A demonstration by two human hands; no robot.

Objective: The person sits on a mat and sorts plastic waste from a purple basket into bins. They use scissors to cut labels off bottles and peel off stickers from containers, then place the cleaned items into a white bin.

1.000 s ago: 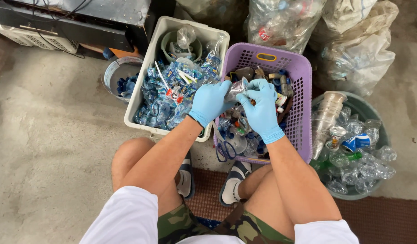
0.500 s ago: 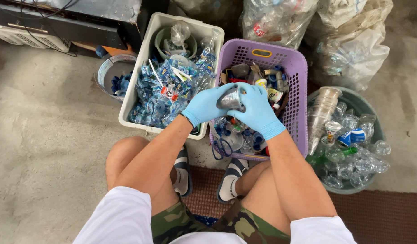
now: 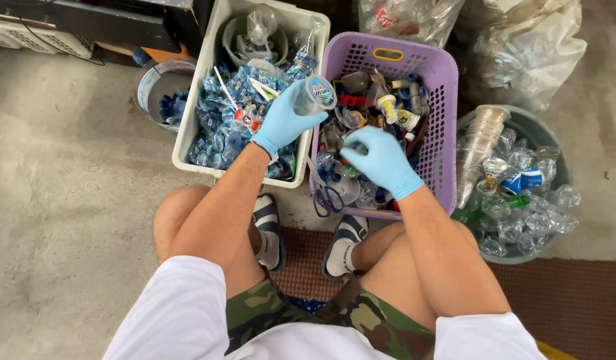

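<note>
I sit over two baskets, both hands in blue gloves. My left hand holds a small clear plastic cup with a blue printed lid, over the gap between the baskets. My right hand reaches down into the purple basket, its fingers curled among mixed plastic scraps, small bottles and cups; whether it grips anything is hidden. The white basket to the left is full of crushed clear cups with blue labels.
A grey tub on the right holds crushed bottles and a stack of clear cups. A small bucket with blue caps stands left of the white basket. Clear bags of plastic lie behind. Scissors hang on the purple basket's near edge.
The two hands, together on the cup before, have parted. The left hand has carried the cup up toward the white basket; the right has dropped into the purple basket.
</note>
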